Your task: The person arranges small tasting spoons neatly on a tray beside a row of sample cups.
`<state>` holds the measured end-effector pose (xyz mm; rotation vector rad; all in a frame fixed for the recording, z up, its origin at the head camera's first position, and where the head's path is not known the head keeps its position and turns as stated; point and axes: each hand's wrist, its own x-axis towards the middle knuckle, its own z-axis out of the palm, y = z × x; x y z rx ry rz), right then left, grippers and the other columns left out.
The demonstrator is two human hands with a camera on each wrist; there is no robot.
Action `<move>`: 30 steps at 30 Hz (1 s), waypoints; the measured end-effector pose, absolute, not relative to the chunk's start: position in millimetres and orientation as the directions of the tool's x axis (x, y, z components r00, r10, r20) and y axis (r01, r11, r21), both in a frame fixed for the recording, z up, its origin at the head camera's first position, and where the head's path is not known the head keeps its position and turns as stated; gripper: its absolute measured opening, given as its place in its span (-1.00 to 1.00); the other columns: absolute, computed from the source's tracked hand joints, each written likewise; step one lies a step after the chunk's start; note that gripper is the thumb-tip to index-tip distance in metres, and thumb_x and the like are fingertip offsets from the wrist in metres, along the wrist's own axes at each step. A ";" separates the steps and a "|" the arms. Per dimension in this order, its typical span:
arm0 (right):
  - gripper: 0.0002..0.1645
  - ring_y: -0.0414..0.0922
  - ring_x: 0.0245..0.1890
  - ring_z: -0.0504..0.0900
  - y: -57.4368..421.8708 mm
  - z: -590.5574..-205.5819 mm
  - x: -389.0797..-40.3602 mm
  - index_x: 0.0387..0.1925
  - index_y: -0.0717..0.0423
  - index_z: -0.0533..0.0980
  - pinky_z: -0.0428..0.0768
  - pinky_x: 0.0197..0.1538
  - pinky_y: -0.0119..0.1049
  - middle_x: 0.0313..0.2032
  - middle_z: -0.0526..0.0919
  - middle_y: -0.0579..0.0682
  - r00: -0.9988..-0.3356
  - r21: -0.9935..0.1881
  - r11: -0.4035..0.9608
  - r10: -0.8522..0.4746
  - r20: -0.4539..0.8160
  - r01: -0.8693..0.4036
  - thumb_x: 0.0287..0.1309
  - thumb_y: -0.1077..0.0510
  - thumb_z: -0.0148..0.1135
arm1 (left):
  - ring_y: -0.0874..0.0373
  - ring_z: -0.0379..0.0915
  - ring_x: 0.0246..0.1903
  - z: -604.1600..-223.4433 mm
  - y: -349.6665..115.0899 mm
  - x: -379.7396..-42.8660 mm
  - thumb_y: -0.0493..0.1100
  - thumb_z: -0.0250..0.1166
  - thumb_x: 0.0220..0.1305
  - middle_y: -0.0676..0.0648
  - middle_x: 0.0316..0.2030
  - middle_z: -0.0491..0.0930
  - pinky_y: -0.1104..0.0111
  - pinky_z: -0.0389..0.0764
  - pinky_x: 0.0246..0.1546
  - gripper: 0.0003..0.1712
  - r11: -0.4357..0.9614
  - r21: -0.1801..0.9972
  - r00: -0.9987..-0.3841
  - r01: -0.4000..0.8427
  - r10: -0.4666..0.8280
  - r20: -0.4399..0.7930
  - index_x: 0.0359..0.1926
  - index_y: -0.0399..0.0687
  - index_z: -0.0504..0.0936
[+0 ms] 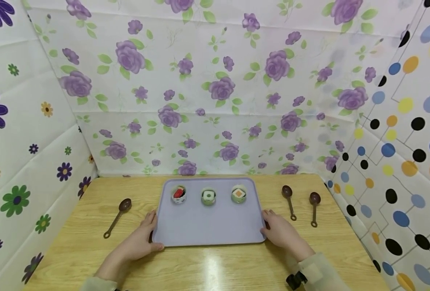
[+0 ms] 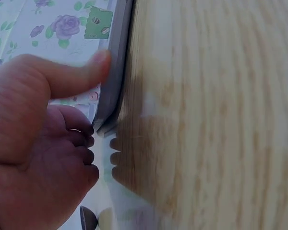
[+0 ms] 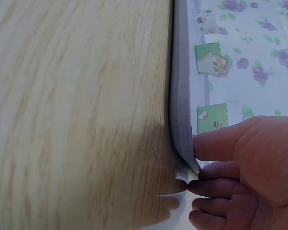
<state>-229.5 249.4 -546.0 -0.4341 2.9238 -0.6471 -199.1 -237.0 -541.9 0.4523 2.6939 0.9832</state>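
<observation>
A lilac tray [image 1: 207, 226] lies on the wooden table. My left hand [image 1: 140, 239] grips its left side near the front corner, thumb at the front rim and fingers along the side. On the opposite side, my right hand [image 1: 282, 232] holds the right edge near its front corner, thumb against the rim in the right wrist view. Three small patterned cups stand in a row at the tray's back: a left cup [image 1: 179, 199] with a red-topped piece, a middle cup [image 1: 208, 201] with a white and green piece, and a right cup [image 1: 238, 199] with a white piece bearing an orange square.
One brown spoon [image 1: 125, 206] lies on the table [image 1: 186, 266] left of the tray. To the right lie two more, an inner spoon [image 1: 287, 191] and an outer spoon [image 1: 315, 198]. A flowered cloth [image 1: 218, 133] hangs behind; patterned sheets flank both sides.
</observation>
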 end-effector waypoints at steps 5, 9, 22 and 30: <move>-0.21 0.43 0.47 0.35 248.7 -546.1 -229.3 0.48 0.50 0.35 0.41 0.44 0.29 0.42 0.42 0.49 -0.950 -0.430 0.864 -0.308 -0.045 -0.260 0.39 0.20 0.42 | -0.59 -0.33 0.57 -545.6 -235.4 -201.2 0.19 0.69 0.06 -0.60 0.61 -0.23 -0.35 -0.06 0.51 0.50 0.754 0.625 -0.935 0.204 0.339 -0.104 0.56 -0.68 -0.04; -0.21 0.42 0.47 0.36 249.3 -547.0 -229.6 0.47 0.49 0.36 0.42 0.43 0.28 0.42 0.43 0.48 -0.950 -0.420 0.869 -0.308 -0.043 -0.262 0.39 0.19 0.43 | -0.59 -0.31 0.57 -546.1 -234.1 -202.9 0.19 0.70 0.03 -0.58 0.62 -0.21 -0.36 -0.04 0.51 0.50 0.760 0.624 -0.944 0.181 0.313 -0.107 0.57 -0.65 -0.01; -0.18 0.41 0.49 0.32 249.4 -546.1 -232.3 0.50 0.49 0.33 0.40 0.44 0.29 0.44 0.39 0.49 -0.948 -0.417 0.869 -0.314 -0.047 -0.267 0.39 0.19 0.43 | -0.53 -0.40 0.60 -547.4 -232.9 -199.2 0.08 0.64 0.19 -0.59 0.62 -0.28 -0.33 -0.12 0.53 0.40 0.753 0.631 -0.943 0.188 0.318 -0.098 0.57 -0.67 -0.08; -0.18 0.43 0.51 0.27 250.2 -548.2 -234.9 0.52 0.49 0.30 0.37 0.46 0.31 0.46 0.37 0.48 -0.946 -0.425 0.865 -0.319 -0.058 -0.266 0.41 0.18 0.41 | -0.53 -0.49 0.60 -549.0 -232.5 -197.0 0.06 0.61 0.23 -0.60 0.61 -0.27 -0.34 -0.20 0.53 0.37 0.751 0.633 -0.942 0.189 0.321 -0.101 0.57 -0.67 -0.11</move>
